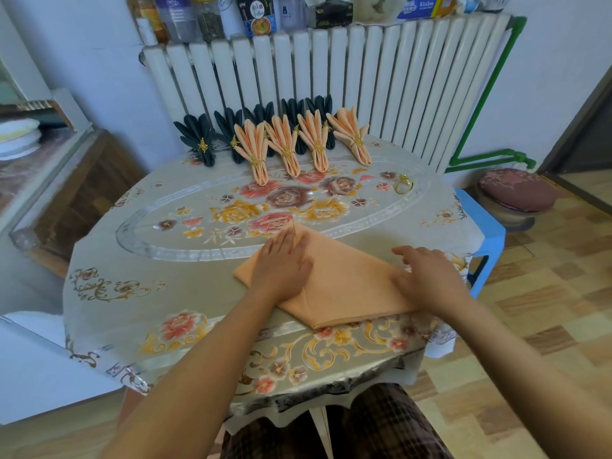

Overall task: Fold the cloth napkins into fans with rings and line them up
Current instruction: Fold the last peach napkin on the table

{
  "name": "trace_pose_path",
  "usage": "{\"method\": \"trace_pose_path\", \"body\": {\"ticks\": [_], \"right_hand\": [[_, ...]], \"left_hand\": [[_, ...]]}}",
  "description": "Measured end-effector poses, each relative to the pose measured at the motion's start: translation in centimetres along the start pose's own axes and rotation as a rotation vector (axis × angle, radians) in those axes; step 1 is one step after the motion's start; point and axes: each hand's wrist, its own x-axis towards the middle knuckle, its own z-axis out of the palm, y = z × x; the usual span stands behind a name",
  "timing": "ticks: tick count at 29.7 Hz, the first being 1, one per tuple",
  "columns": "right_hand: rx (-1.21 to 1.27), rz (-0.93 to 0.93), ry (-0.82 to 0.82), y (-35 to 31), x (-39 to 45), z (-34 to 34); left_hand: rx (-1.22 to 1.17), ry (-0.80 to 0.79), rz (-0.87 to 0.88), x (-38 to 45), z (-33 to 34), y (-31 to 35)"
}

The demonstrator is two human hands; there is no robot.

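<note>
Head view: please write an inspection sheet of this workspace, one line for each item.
Surface: round table under a floral plastic cover.
Job's things: flat orange napkin at the near edge; four orange fans with rings in a row, dark fans with rings behind them; one loose gold ring at the far right.
Clutter: nothing seen on the table.
Grippers: left hand presses flat on the napkin; right hand rests on its right corner, fingers loosely bent.
Cables: nothing seen.
Surroundings: white radiator with a green pipe; bottles and boxes on its top; blue stool on the right.
</note>
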Motion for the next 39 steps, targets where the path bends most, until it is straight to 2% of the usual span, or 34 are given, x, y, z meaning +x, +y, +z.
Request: {"method": "trace_pose_path", "body": {"ticks": [2,6,11,15,20,23,25,29,35,39], "right_hand": [[-0.007,-0.027,-0.091,1.2,0.2,-0.3],[-0.021,-0.153,-0.095,2.5,-0.2,-0.1],[0.166,-0.176,-0.291,3.3,0.7,-1.5],[0.284,-0.213,-0.490,3.9,1.8,-4.5],[0.740,-0.037,-0.921,3.8,5.1,-7.0],[0.847,-0.067,-1.023,2.8,7.0,-7.3],[0.808,-0.182,-0.980,1.8,8.1,-7.0],[0.650,-0.316,-0.699,-0.6,9.6,-5.8],[0.716,-0.306,-0.444,-3.6,9.8,-1.8],[0.573,-0.233,-0.193,-5.2,9.8,0.7]], "left_hand": [[-0.007,-0.002,0.005,0.1,0.0,0.1],[-0.001,-0.008,0.001,0.1,0.0,0.2],[-0.001,-0.012,0.001,0.0,-0.1,0.2],[0.003,-0.011,0.004,0.0,-0.1,0.2],[0.004,-0.013,0.010,-0.2,0.0,0.4],[0.001,-0.011,0.020,-0.2,0.0,0.5],[-0.007,-0.003,0.014,-0.2,-0.1,0.5],[-0.016,0.000,0.009,0.1,-0.3,0.2],[-0.027,0.004,0.008,0.2,-0.2,0.2],[-0.062,0.019,0.007,0.3,-0.2,0.1]]}}
